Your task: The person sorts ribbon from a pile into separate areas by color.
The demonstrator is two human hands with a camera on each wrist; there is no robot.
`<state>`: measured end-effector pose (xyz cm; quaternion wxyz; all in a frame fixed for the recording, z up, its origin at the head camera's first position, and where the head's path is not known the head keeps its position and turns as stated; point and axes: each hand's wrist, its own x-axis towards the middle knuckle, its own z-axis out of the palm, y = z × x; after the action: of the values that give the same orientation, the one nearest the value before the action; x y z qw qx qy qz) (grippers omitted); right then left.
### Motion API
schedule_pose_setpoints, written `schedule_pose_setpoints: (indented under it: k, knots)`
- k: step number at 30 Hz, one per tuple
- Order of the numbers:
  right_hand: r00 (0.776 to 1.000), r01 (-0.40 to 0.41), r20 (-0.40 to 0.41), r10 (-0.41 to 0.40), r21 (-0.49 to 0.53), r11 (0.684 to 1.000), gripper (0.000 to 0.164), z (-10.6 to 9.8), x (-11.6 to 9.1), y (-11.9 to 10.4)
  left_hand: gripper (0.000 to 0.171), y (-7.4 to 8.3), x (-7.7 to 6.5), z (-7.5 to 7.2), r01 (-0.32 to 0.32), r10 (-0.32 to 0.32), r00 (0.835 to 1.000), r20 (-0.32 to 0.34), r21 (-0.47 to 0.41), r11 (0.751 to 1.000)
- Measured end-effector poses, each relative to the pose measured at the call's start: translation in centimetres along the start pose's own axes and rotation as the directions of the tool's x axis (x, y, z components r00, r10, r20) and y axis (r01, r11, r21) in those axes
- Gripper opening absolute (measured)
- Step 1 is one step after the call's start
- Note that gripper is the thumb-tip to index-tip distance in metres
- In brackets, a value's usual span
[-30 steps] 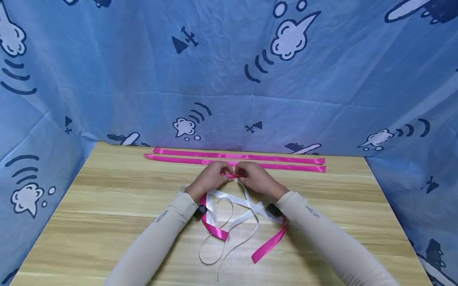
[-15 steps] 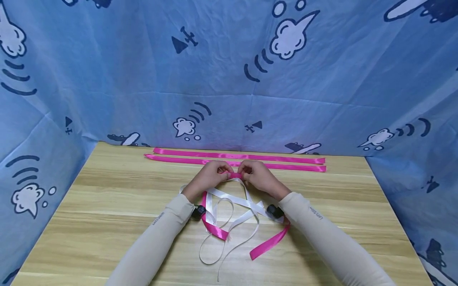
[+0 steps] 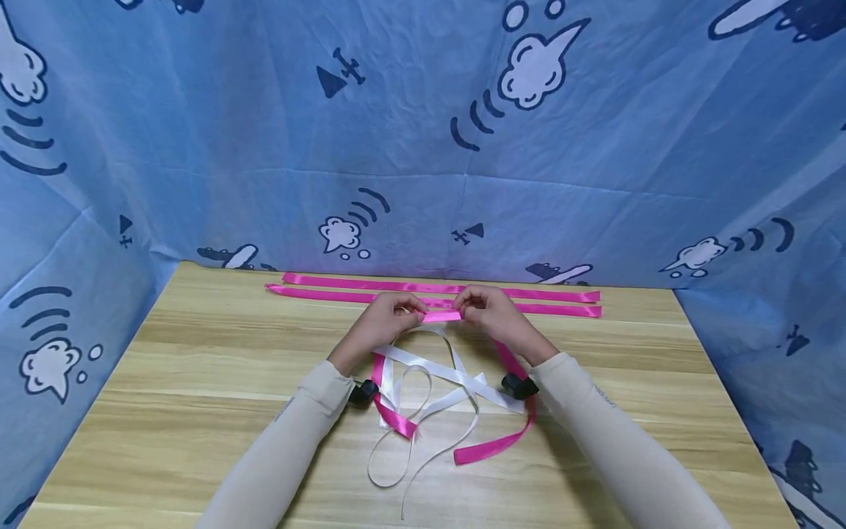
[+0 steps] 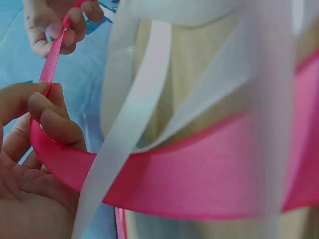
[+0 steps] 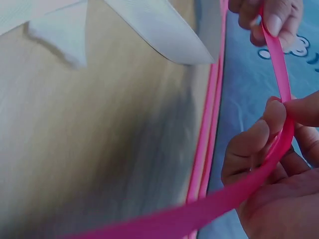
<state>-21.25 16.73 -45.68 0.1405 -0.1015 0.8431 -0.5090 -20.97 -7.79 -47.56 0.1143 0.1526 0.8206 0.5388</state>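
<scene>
A pink satin ribbon (image 3: 441,316) is stretched between my two hands above the table. My left hand (image 3: 383,321) pinches it between thumb and fingers, and my right hand (image 3: 494,317) pinches it a short way along. In the left wrist view, one tail of the pink ribbon (image 4: 189,184) hangs in a broad curve from the left palm. The other tail (image 5: 219,201) runs down past the right palm in the right wrist view. Beneath the hands lie white ribbons (image 3: 429,369), crossing one another on the table, with a thin pale cord (image 3: 390,485) looped in front.
Two more pink ribbons (image 3: 542,308) lie straight and side by side along the back of the wooden table (image 3: 198,382). A blue patterned cloth (image 3: 410,110) hangs behind the table and at both sides.
My hands have moved slightly apart and upward, so a longer flat stretch of pink ribbon shows between them. The right tail has swung leftward at its end.
</scene>
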Motion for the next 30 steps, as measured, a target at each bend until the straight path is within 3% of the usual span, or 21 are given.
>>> schedule_pose_setpoints:
  k: [7,12,24,30]
  knots:
    - [1.0,0.005,0.006,-0.006,0.037,0.999,0.026,-2.2,-1.3,-0.1,0.02,1.4,-1.4,-0.9,0.012,-0.012,1.0,-0.014,-0.008,1.0]
    - [1.0,-0.002,-0.013,0.002,0.027,1.0,0.024,-3.7,-2.8,-0.7,0.019,2.5,-2.4,-1.6,-0.018,0.017,0.999,-0.048,-0.003,1.0]
    - [0.995,0.054,-0.087,-0.049,0.059,0.997,0.02,-7.1,-6.6,-0.7,0.018,3.0,-4.7,-3.2,-0.011,0.002,0.996,-0.085,-0.104,0.995]
    - [0.988,0.077,-0.136,-0.068,0.063,0.995,0.016,-8.5,-7.9,-0.5,0.015,3.3,-5.7,-4.4,0.023,-0.039,0.992,-0.119,-0.137,0.99]
